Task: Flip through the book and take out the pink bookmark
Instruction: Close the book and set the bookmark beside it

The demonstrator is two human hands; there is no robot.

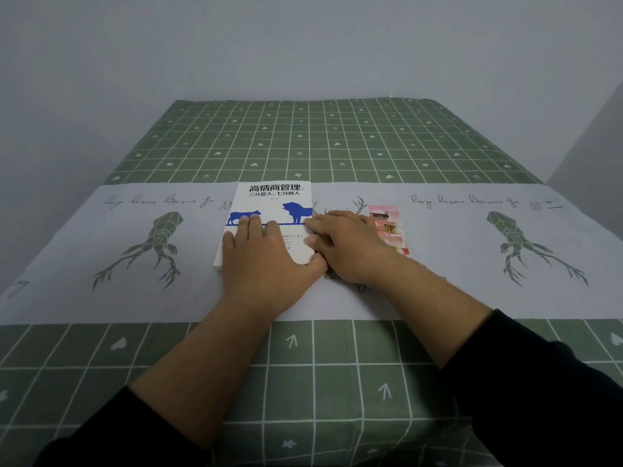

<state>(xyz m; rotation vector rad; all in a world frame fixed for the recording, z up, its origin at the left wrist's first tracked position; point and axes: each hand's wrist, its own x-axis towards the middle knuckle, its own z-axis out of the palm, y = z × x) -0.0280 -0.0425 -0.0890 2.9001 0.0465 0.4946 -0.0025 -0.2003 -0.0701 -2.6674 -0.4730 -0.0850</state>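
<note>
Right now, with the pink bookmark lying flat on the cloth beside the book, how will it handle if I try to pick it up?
The pink bookmark looks thin and flat against the tablecloth, so it is probably light and somewhat bendy. With no raised edge visible, pinching it may be fiddly; sliding it first could help. Its surface seems glossy, so it may slip.

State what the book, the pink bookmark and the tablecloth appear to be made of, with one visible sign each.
Book: paper, smooth printed cover, white page edges.
Pink bookmark: thin printed card, possibly glossy; lies flat.
Tablecloth: probably woven fabric, matte, printed grid.
</note>
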